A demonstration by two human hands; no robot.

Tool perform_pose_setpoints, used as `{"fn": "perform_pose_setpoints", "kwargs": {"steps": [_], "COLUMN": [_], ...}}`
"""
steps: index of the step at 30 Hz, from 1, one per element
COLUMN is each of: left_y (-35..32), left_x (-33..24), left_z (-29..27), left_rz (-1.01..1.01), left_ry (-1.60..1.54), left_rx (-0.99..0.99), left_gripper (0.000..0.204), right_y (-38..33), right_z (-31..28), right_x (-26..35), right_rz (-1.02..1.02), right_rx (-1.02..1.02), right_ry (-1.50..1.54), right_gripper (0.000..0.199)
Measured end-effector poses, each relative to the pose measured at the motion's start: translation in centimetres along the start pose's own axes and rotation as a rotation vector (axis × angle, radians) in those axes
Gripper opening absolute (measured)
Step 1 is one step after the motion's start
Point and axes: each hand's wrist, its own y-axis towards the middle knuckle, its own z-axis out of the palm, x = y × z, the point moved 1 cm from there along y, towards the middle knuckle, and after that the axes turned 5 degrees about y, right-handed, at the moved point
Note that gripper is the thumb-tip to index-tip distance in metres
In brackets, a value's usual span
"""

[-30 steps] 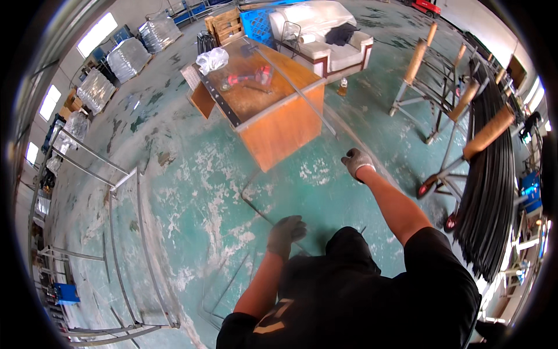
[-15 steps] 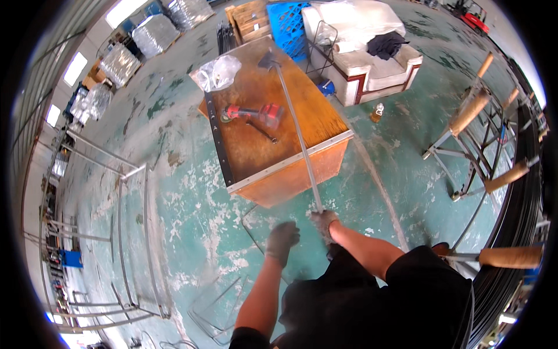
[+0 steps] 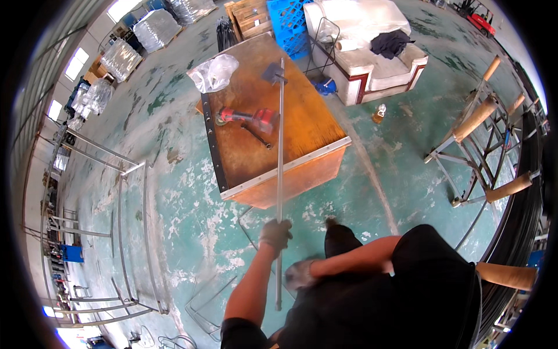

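Observation:
A long, thin grey metal tube (image 3: 281, 174) runs from the far part of the wooden box-like table (image 3: 317, 119) out past its near edge towards me. My left hand (image 3: 275, 235), in a grey glove, is closed around the tube just off that edge. The gloved right hand (image 3: 299, 274) is beside the tube's near end, a little apart from it, and its fingers are blurred. A red cordless angle grinder (image 3: 250, 118) lies on the tabletop left of the tube. Beside it rests a dark rusty bar-shaped tool (image 3: 256, 136). Under the tube's far end is a dark flat piece (image 3: 271, 72).
A clear plastic bag (image 3: 215, 74) lies on the table's far left corner. A white armchair (image 3: 372, 70) and a blue plastic pallet (image 3: 288, 26) stand behind. Metal frames (image 3: 132, 168) are at left, a roller stand (image 3: 474, 139) at right. A small bottle (image 3: 379, 114) stands on the floor.
The tube has swung from slanting to nearly straight and come towards me. My left hand has taken hold of it; the right has let go and moved nearer my body.

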Motion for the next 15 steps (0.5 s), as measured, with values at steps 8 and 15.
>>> {"fn": "perform_pose_setpoints", "kwargs": {"steps": [8,15], "left_y": [-7.0,-14.5], "left_x": [11.6,5.3], "left_z": [4.7,5.0], "left_rz": [-0.088,-0.426], "left_ry": [0.367,0.474], "left_rx": [-0.184,-0.519], "left_gripper": [0.012,0.020], "right_y": [4.8,11.5], "right_z": [-31.0,-43.5], "right_x": [-12.2,-8.3], "right_rz": [-0.499,-0.342], "right_rx": [-0.947,-0.130], "right_ry": [-0.833,-1.113], "right_gripper": [0.021,0.020]}}
